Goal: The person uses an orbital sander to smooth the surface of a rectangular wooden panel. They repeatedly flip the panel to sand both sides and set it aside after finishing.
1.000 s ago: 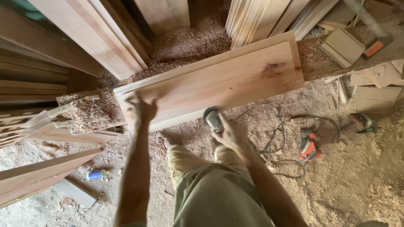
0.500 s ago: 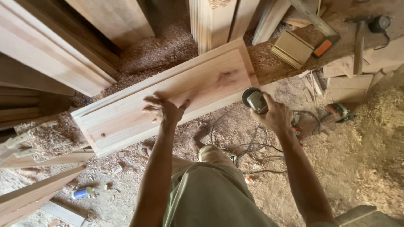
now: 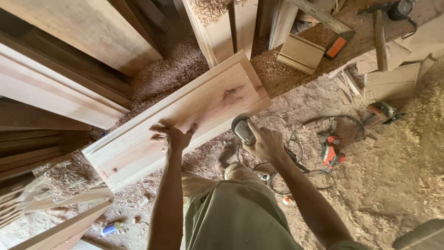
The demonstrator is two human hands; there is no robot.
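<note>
The wooden panel (image 3: 185, 120) is pale pinkish-tan with fine straight grain and 1 dark brown knot. The sander (image 3: 242, 129) has a grey disc and black body. The power tool (image 3: 330, 150) on the floor (image 3: 397, 185) is orange-red and black. The trousers (image 3: 236, 217) are olive-khaki. Sawdust on the floor is light tan.

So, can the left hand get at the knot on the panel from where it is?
Probably yes. The left hand lies flat on the panel, and bare wood runs from it to the knot. The right hand holds the sander off the near edge.
</note>
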